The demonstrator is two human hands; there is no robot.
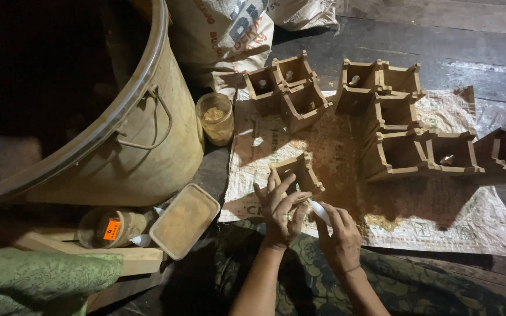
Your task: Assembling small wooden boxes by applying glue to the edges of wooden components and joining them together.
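Two hands: left hand [277, 206] spread on open brown box [297, 173], right hand [341, 237] pinching white tool [318, 209].

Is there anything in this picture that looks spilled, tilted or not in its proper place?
Yes. Loose brownish powder lies scattered on the woven sack sheet, right of the right hand. The small wooden box at the left hand sits askew, apart from the grouped boxes.
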